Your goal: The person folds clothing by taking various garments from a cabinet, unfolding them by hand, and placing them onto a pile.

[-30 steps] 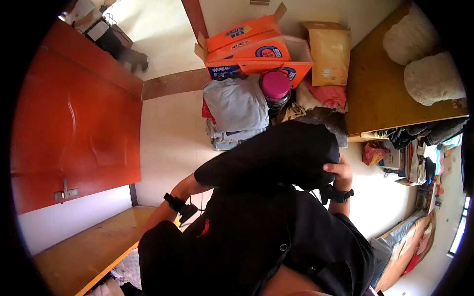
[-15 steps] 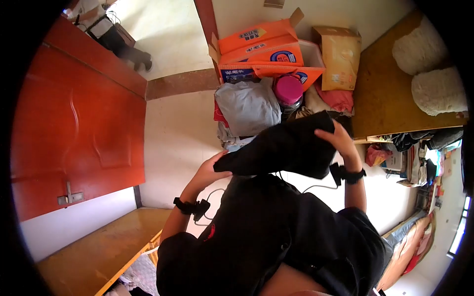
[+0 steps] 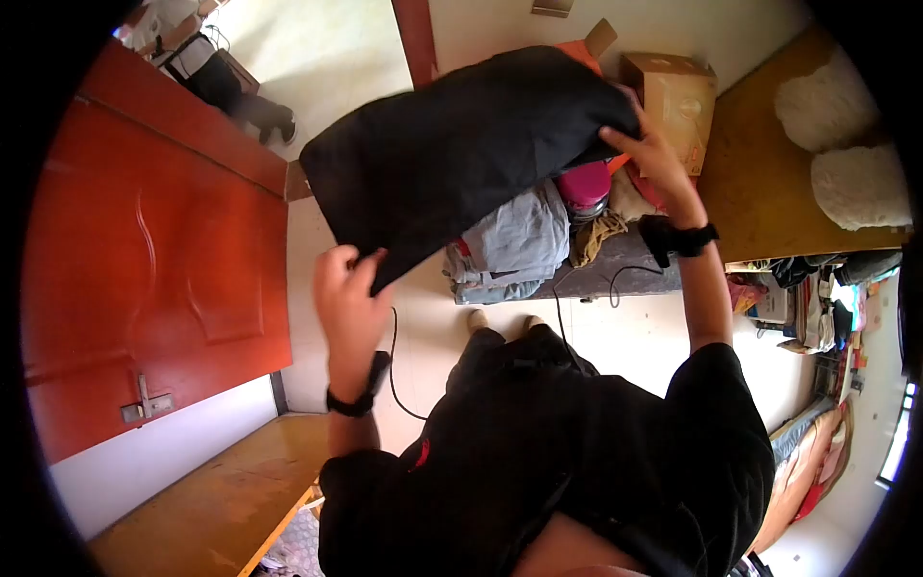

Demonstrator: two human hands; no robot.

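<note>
A wide piece of black cloth (image 3: 471,144), perhaps a folded garment, is held up in front of me, slanting up to the right. My left hand (image 3: 348,288) is closed on its lower left edge. Its right end is gripped by my right hand (image 3: 656,163), with the thumb on the near side. Below the cloth lies a stack of folded grey clothes (image 3: 519,236). A jar with a magenta lid (image 3: 584,185) stands beside the stack, partly covered by the cloth. Most of the orange box (image 3: 580,50) behind is hidden.
A brown cardboard box (image 3: 681,96) stands at the back, next to a wooden surface (image 3: 769,192) with white fluffy items (image 3: 860,185). To the left is a red door (image 3: 163,260). Another person (image 3: 226,82) is beyond the doorway. Cables hang from my wrist straps.
Both hands have lifted the black cloth up and away from my body. It is now spread wider, covering much of the orange box. My left hand has moved left and its grip has turned.
</note>
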